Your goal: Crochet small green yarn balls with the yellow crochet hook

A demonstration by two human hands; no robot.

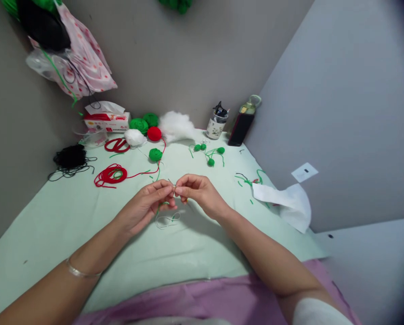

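My left hand [156, 197] and my right hand [200, 192] meet above the middle of the table, both pinching with thumb and forefinger. A thin tool like a crochet hook shows its slim tip between them, with a bit of yellow under my right fingers. Green yarn passes by my left fingers, which close on a small piece of yarn mostly hidden by the fingertips. Below them a loop of white yarn [168, 221] hangs or lies; I cannot tell which. A green yarn ball [155, 155] sits just beyond.
Behind lie a red yarn ball [154, 133], a white yarn ball [135, 137], stuffing [177, 126] and a tissue box [107, 123]. Red scissors [117, 145], coiled red yarn [110, 175] and black yarn [70, 156] are left. Small green balls [211, 161], a bottle [244, 122] and white paper [291, 205] are right.
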